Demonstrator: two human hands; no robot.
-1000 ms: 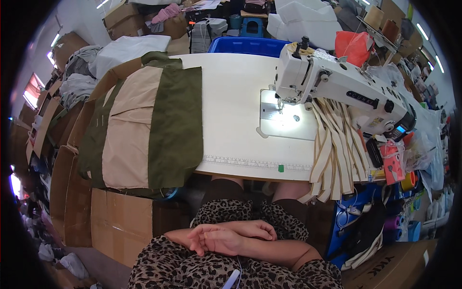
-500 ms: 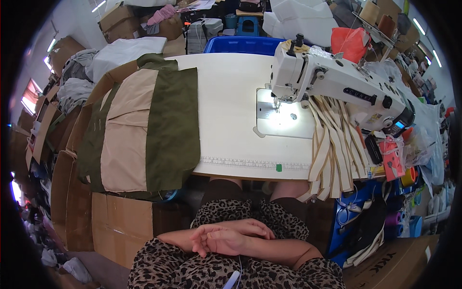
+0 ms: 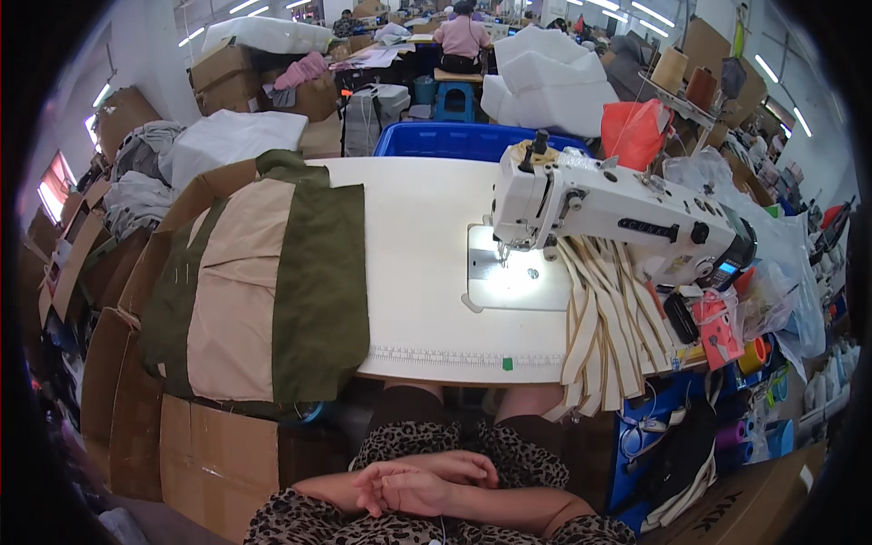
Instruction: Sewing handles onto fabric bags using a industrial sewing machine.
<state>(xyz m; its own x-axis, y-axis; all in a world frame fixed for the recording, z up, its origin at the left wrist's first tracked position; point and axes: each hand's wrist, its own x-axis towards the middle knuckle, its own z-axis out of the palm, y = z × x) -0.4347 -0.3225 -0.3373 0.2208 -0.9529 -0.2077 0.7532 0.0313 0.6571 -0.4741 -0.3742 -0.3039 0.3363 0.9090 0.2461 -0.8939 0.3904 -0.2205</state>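
Since the earlier frames almost nothing has shifted: only the view has tipped slightly, and the hands stay folded in the lap. At six o'clock the left hand [image 3: 454, 468] and right hand [image 3: 400, 490] lie clasped one over the other, fingers loosely curled, holding nothing; where they overlap, it is hard to tell which fingers belong to which. They rest on a leopard-print garment [image 3: 427, 440], partly cut off by the lower edge. The white table [image 3: 418, 263] spans the centre, its front edge hiding the knees. At nine o'clock a stack of green and tan fabric [image 3: 263, 291] hangs over the table's left end. At two o'clock stands the white sewing machine [image 3: 618, 213]; cream straps [image 3: 609, 327] drape below it, hiding the table's right corner.
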